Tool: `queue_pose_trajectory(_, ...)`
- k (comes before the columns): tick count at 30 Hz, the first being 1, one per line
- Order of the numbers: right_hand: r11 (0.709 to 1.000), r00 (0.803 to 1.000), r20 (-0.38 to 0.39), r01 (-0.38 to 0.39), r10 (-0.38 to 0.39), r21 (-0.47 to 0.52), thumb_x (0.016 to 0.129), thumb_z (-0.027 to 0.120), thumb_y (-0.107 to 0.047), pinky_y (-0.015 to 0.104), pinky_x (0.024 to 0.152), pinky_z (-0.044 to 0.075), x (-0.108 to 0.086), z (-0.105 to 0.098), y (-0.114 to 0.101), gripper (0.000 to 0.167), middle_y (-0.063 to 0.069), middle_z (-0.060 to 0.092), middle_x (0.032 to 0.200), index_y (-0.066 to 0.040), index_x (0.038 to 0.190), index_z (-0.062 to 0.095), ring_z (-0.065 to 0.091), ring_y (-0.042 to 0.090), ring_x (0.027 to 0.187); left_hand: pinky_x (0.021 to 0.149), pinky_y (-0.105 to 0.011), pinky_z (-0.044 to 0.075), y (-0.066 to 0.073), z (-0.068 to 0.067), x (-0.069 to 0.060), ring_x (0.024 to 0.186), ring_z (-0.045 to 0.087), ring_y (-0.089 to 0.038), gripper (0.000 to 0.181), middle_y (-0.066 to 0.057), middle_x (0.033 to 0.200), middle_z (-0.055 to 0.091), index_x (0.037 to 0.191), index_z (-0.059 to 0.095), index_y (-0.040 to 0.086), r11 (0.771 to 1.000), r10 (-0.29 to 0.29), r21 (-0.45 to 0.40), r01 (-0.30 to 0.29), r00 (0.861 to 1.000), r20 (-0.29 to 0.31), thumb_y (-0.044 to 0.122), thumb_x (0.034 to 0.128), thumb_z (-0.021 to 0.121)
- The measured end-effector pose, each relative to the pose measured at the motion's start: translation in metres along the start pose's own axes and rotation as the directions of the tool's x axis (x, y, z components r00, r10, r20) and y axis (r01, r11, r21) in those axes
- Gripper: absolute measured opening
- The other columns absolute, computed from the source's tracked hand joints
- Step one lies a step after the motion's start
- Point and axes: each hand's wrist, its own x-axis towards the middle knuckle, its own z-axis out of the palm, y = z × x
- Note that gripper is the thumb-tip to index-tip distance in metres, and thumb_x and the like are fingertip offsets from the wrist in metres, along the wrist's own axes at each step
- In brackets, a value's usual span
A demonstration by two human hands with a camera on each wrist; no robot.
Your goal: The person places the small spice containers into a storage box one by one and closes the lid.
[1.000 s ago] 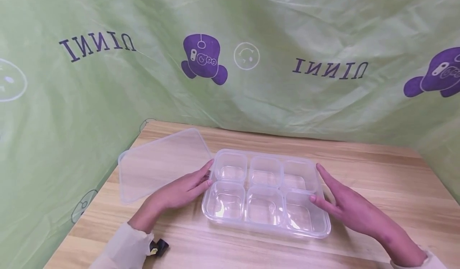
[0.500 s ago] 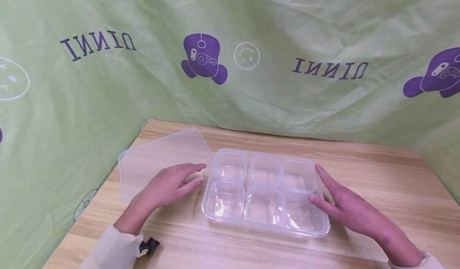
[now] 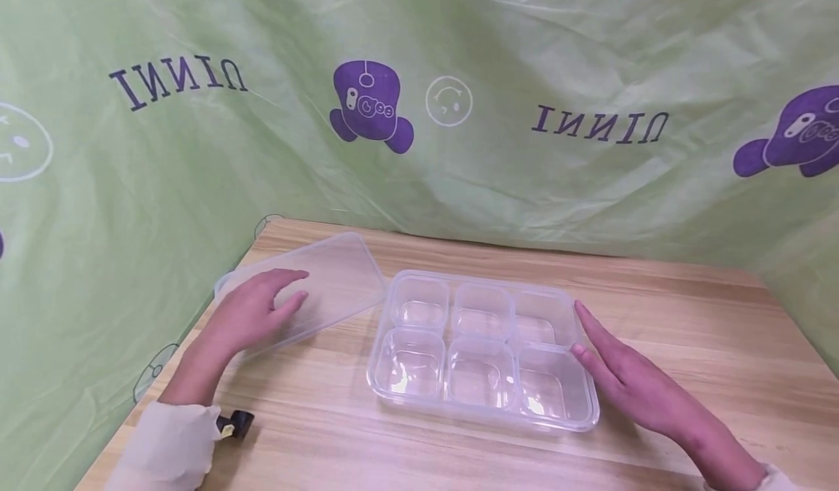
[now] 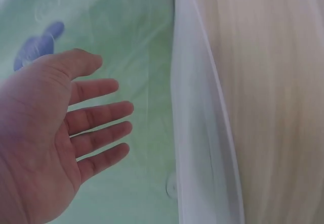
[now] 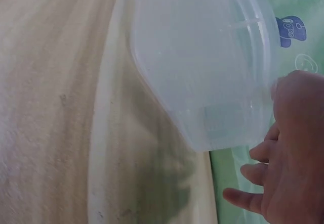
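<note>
A clear plastic food container with several small square compartments stands on the wooden table. My right hand rests along its right side, fingers straight, the thumb at the rim. In the right wrist view, the container's wall is beside that hand's thumb. Left of the container lies a flat translucent lid. My left hand is over the lid's left part and hides some of it. In the left wrist view, the left hand has its fingers spread and holds nothing; the lid's edge shows to its right.
The table meets a green printed curtain at its back and left sides. A small black object is beside the left sleeve.
My left hand has left the container's left side and moved left over the lid. The right hand stays at the container, its thumb shifted slightly outward to the rim.
</note>
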Motion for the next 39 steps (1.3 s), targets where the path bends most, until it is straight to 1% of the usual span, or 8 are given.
queue_pose_trajectory(4,1.000,0.999,-0.035,0.000,0.001,0.014,0.114,0.039,-0.028,0.002,0.107,0.010,0.001,0.003,0.000,0.062,0.020,0.022,0.166,-0.021,0.167,0.008,0.030,0.047,0.146,0.107,-0.063,0.039,-0.023,-0.005,0.005,0.130,0.052,-0.047,0.043,-0.025,0.137,0.061,0.139,0.060,-0.001,1.000,-0.019,0.016,0.019,1.000,-0.002,0.025,0.1043,0.060)
queue_pose_trajectory(11,1.000,0.998,-0.064,-0.024,0.025,0.021,0.115,0.037,-0.028,0.002,0.106,0.011,0.000,0.006,-0.001,0.058,0.023,0.028,0.163,-0.017,0.167,0.014,0.034,0.049,0.144,0.106,-0.068,0.036,-0.061,-0.009,0.005,0.131,0.046,-0.053,0.046,-0.033,0.140,0.054,0.142,0.054,-0.008,0.989,-0.109,-0.102,0.108,0.994,-0.002,0.021,0.1060,0.058)
queue_pose_trajectory(18,0.999,0.997,-0.070,-0.039,0.039,0.007,0.114,0.040,-0.030,0.004,0.107,0.015,0.000,0.002,-0.001,0.059,0.027,0.037,0.157,-0.017,0.167,0.016,0.040,0.047,0.141,0.104,-0.072,0.035,-0.090,-0.010,0.002,0.128,0.043,-0.059,0.053,-0.041,0.138,0.048,0.148,0.041,-0.014,0.975,-0.185,-0.124,0.184,0.983,0.004,0.017,0.1069,0.054)
queue_pose_trajectory(22,0.998,0.997,-0.053,-0.053,0.054,0.014,0.113,0.042,-0.031,0.002,0.104,0.016,-0.001,-0.003,-0.001,0.061,0.029,0.039,0.155,-0.020,0.167,0.016,0.042,0.047,0.139,0.105,-0.072,0.033,-0.098,-0.008,0.002,0.129,0.040,-0.061,0.051,-0.045,0.138,0.045,0.145,0.041,-0.019,0.973,-0.193,-0.124,0.193,0.981,0.007,0.014,0.1073,0.051)
queue_pose_trajectory(27,0.998,0.998,-0.039,-0.052,0.053,0.022,0.113,0.044,-0.033,0.001,0.100,0.021,-0.001,-0.004,-0.002,0.062,0.023,0.040,0.157,-0.024,0.167,0.015,0.054,0.042,0.131,0.107,-0.075,0.029,-0.106,-0.014,-0.002,0.131,0.033,-0.065,0.051,-0.048,0.142,0.037,0.144,0.037,-0.023,0.964,-0.213,-0.145,0.222,0.974,0.080,0.013,0.1089,0.048)
queue_pose_trajectory(32,0.996,0.996,-0.027,-0.085,0.085,0.008,0.113,0.043,-0.036,0.021,0.105,0.041,-0.002,-0.004,-0.003,0.062,0.016,0.037,0.161,-0.026,0.167,0.014,0.062,0.040,0.122,0.107,-0.074,0.029,-0.116,-0.016,-0.003,0.131,0.033,-0.065,0.050,-0.049,0.141,0.036,0.144,0.036,-0.024,0.971,-0.204,-0.107,0.214,0.974,0.095,0.011,0.1088,0.045)
queue_pose_trajectory(35,0.997,0.997,-0.026,-0.077,0.077,0.003,0.113,0.043,-0.035,0.033,0.107,0.045,-0.002,-0.004,-0.004,0.062,0.016,0.036,0.162,-0.021,0.167,0.015,0.062,0.039,0.121,0.105,-0.073,0.032,-0.120,-0.015,-0.007,0.128,0.037,-0.065,0.045,-0.048,0.137,0.041,0.140,0.041,-0.024,0.977,-0.196,-0.072,0.202,0.977,0.085,0.004,0.1056,0.047)
queue_pose_trajectory(39,0.999,0.998,-0.041,-0.053,0.053,0.006,0.113,0.043,-0.033,0.017,0.105,0.037,-0.001,-0.002,-0.003,0.062,0.016,0.035,0.162,-0.015,0.166,0.018,0.063,0.037,0.120,0.102,-0.072,0.036,-0.124,-0.014,-0.011,0.123,0.043,-0.063,0.043,-0.047,0.133,0.047,0.139,0.044,-0.022,0.973,-0.222,-0.047,0.227,0.971,0.089,0.001,0.1030,0.049)
